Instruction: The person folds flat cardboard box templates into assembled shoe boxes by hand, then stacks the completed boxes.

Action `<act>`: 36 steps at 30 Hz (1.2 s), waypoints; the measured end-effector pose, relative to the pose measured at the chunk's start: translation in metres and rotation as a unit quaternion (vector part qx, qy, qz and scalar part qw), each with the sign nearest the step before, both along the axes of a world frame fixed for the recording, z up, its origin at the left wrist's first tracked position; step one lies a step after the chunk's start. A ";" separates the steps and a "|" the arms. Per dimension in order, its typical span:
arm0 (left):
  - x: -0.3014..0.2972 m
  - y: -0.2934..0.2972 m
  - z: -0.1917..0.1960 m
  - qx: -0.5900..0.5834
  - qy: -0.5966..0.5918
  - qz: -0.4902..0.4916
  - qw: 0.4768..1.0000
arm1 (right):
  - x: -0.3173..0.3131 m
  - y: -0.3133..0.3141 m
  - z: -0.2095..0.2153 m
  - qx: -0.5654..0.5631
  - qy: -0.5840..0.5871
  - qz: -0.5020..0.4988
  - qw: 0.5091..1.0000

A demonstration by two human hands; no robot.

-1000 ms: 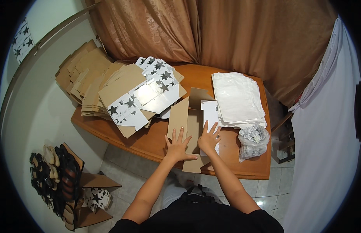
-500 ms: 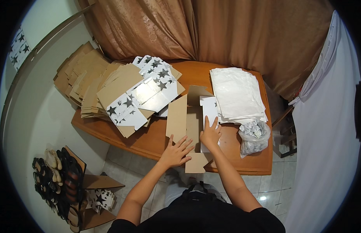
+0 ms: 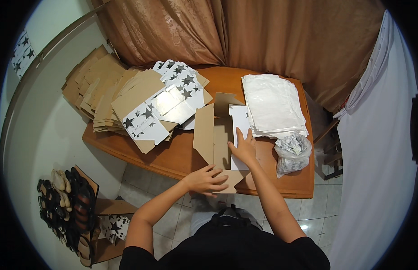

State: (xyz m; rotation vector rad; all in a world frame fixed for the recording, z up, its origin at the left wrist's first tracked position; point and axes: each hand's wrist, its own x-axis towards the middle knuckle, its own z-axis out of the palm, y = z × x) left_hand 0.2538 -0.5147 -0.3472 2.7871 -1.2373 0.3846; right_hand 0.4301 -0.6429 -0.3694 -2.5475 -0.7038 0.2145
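We had the cardboard box (image 3: 223, 135) on the wooden table (image 3: 184, 155), near its front edge and straight ahead of us, its top uncovered and its flaps standing out on all four sides. We judged the step in hand to be the setting of those flaps, with the near flap (image 3: 230, 177) getting the attention.

Our left hand (image 3: 205, 180) lay over the near flap, where it met the box's left side; its fingers were spread and a little bent. From above, the hand hid its own underside, so we could not tell whether the fingertips pressed on the card or only hovered. Our right hand (image 3: 243, 148) was at the white right flap (image 3: 238, 118), thumb and forefinger well parted, the fingers spread rather than pinching, as far as we could see. The brown left flap (image 3: 204, 132) and the far flap (image 3: 226, 103) were untouched.

The next move, in our judgement, called for a steady right hand against that side and a light, even push from the left, since thin card could crease away from its fold. The stack of white sheets (image 3: 274, 105) sat just beside the right flap and left little room there.
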 end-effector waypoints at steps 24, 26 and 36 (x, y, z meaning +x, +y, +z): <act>0.091 -0.021 -0.022 -0.063 0.045 0.441 0.894 | 0.017 0.001 -0.008 0.085 -0.018 -0.053 0.995; 0.095 -0.021 -0.022 -0.103 0.083 0.435 0.891 | 0.024 0.008 -0.011 0.061 -0.038 -0.067 0.995; 0.096 -0.009 -0.015 -0.168 0.182 0.436 0.865 | 0.023 0.009 -0.013 0.128 0.026 -0.054 0.990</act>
